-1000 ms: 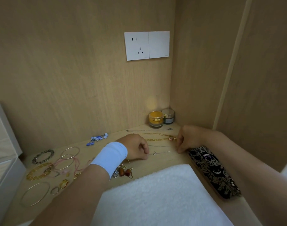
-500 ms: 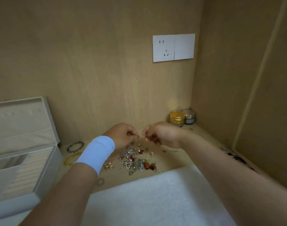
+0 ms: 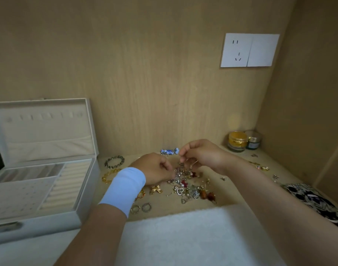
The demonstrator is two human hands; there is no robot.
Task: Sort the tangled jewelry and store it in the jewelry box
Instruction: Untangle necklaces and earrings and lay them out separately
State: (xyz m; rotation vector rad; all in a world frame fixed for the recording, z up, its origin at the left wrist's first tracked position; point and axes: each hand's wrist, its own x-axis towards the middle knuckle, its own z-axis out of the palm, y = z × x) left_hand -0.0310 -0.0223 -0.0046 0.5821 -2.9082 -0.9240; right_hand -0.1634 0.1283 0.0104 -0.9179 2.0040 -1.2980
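Note:
A tangled heap of small jewelry [image 3: 189,187] lies on the wooden shelf between my hands. My left hand [image 3: 154,167], with a white wristband, pinches pieces at the heap's left edge. My right hand [image 3: 200,154] is raised slightly above the heap and pinches a thin piece that hangs into the tangle. The open white jewelry box [image 3: 49,189] stands at the left, lid up, with ring rolls and a dotted earring panel showing.
A dark bead bracelet [image 3: 114,161], a gold chain bracelet [image 3: 108,176], blue beads [image 3: 169,151] and rings [image 3: 140,208] lie around. Two small jars [image 3: 238,141] stand in the back corner. A patterned pouch [image 3: 318,200] lies right, a white towel [image 3: 183,237] in front.
The view has swung left, bringing the jewelry box into sight. Both hands left the necklaces at the right and came together over the tangled heap, where they now pinch pieces.

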